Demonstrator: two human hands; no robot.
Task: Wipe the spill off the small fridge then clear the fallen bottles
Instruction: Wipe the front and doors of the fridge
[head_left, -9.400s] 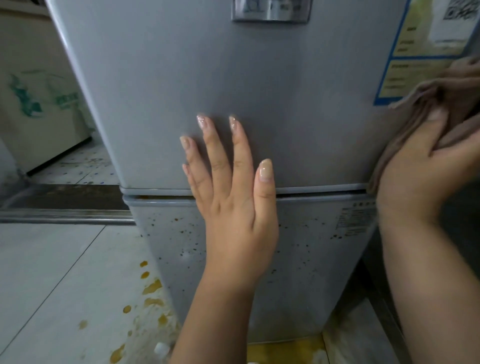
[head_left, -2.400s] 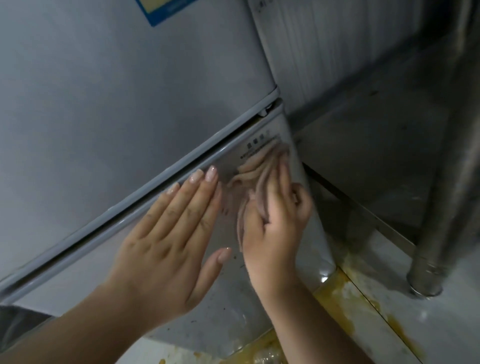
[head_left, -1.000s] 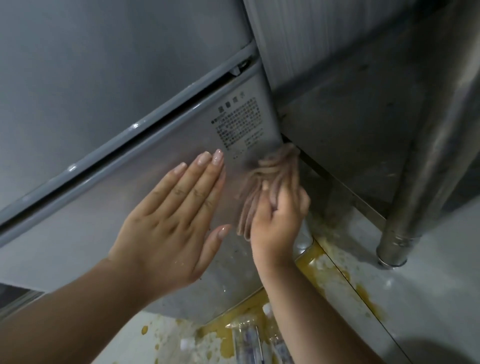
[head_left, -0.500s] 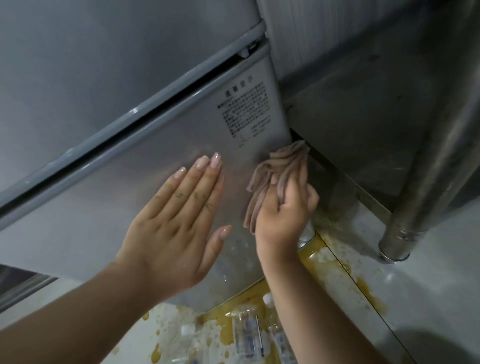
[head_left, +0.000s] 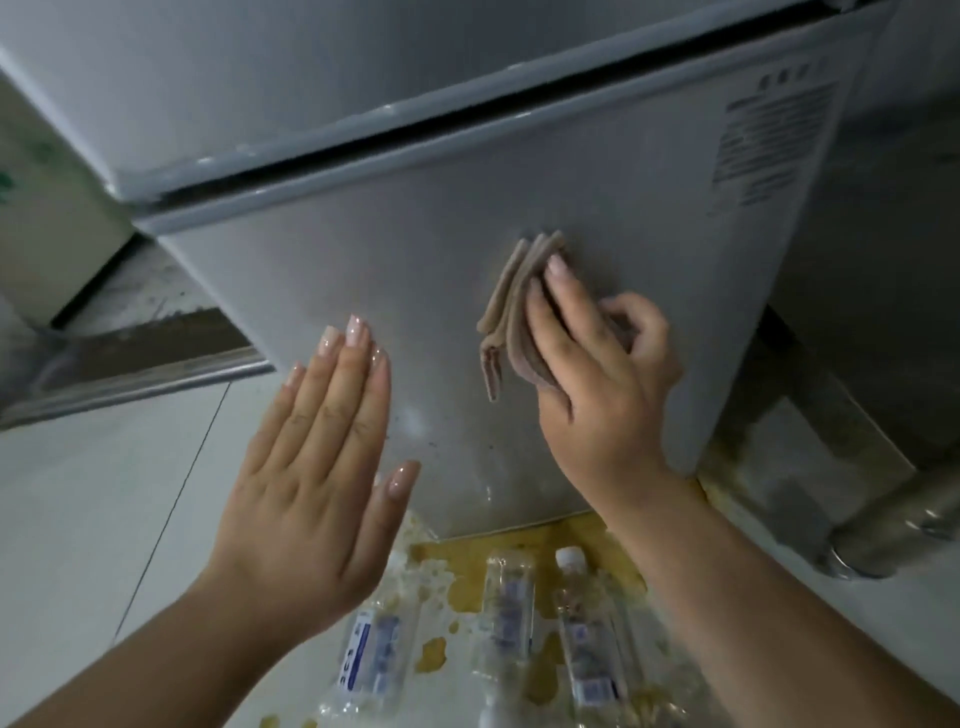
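Note:
The small grey fridge (head_left: 597, 171) fills the upper part of the view, its lower door facing me. My right hand (head_left: 602, 384) grips a folded brownish cloth (head_left: 511, 312) and presses it against the lower door. My left hand (head_left: 317, 478) lies flat with straight fingers on the lower door's left part. Three clear plastic bottles lie fallen on the floor under my arms: one on the left (head_left: 371, 654), one in the middle (head_left: 506, 613), one on the right (head_left: 587, 639). Yellow-brown spill (head_left: 524, 551) pools around them at the fridge's foot.
A metal table leg (head_left: 893, 525) and low steel shelf (head_left: 831, 426) stand right of the fridge, with yellow stains on the floor beside them. A steel door sill (head_left: 135, 374) and a pale cabinet (head_left: 47, 208) lie at the left. White floor tiles (head_left: 104, 493) spread lower left.
My right hand has carried the cloth leftward from the door's right edge toward its middle. The view has swung left and down, showing all three bottles. My left hand stays flat on the door.

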